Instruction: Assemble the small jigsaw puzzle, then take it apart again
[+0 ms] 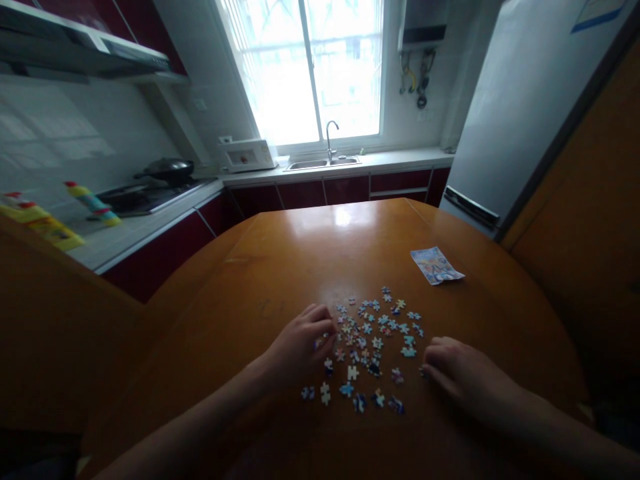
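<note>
Small jigsaw puzzle pieces [367, 328] lie scattered over the brown wooden table [280, 267], many of them pale blue, others purple or cream. My left hand [307, 333] is at the left edge of the scatter, its fingers curled down toward the pieces. A bit of a piece shows in the gap by its thumb; whether the fingers hold anything is hidden. To the right of the scatter, my right hand [460, 370] rests low over the table with fingers curled in. A small puzzle piece [423, 371] shows at its thumb and fingertips. Two light blue pieces [409, 346] lie together near this hand.
A creased printed picture sheet [436, 265] lies at the back right of the table. Beyond the table stand a counter with a sink [323, 163], a white microwave [247, 155], a stove with a wok [170, 170], cleaning bottles [93, 202] and a fridge [520, 100] at right.
</note>
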`<state>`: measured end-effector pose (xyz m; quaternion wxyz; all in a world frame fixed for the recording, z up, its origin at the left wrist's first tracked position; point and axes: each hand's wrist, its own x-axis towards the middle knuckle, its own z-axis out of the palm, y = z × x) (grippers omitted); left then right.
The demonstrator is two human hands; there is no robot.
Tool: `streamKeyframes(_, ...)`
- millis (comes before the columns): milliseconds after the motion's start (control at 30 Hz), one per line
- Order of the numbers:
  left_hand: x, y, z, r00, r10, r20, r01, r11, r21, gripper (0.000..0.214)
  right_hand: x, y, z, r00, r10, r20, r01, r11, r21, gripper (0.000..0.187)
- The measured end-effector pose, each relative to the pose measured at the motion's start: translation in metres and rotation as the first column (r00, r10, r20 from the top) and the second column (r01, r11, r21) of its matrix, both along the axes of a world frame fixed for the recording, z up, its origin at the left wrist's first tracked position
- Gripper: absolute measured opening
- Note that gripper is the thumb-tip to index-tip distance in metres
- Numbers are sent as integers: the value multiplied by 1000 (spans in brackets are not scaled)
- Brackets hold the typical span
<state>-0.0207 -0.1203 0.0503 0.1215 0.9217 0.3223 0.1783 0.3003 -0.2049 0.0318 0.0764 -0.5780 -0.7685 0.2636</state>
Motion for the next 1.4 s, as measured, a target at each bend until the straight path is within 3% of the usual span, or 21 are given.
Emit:
streamKeyframes(133,-40,10,-1,981,189,-48,-195,967,-164,30,-1,-3,-4,998,-65,21,64,996,57,8)
streamKeyframes(233,-65,10,-10,978,179,-107,-202,945,-257,34,-4,1,-6,995,-98,2,97,988,117,4)
streamKeyframes(433,-73,1,-24,951,232,-203,-271,943,-194,34,-2,18,0,990,-96,-102,116,970,212,19)
streamKeyframes(567,-73,4,-23,968,239,-76,-249,951,-184,29,8,25,4,977,-111,-183,152,961,230,23)
streamKeyframes(733,-77,-7,-13,997,79,0,-77,969,-234,17,13,23,0,966,-114,-231,166,962,217,23)
streamKeyframes(900,-71,-23,-5,997,3,-81,-29,948,-316,11,-25,14,-10,962,131,-241,-68,965,253,19)
streamKeyframes(1067,-68,-24,-12,998,25,-61,-41,961,-275,17,-83,15,-17,926,376,-39,-333,859,389,16)
streamKeyframes(1167,-73,-25,-17,1000,4,-22,-7,990,-143,21,-101,21,-21,900,425,94,-422,798,430,15)
streamKeyframes(1333,-85,-26,-20,982,-188,-34,186,981,-44,11,-106,27,-25,880,442,174,-471,758,452,14)
streamKeyframes(1400,-84,-24,-21,988,-154,-10,154,988,-15,10,-106,27,-25,870,454,192,-488,743,458,12)
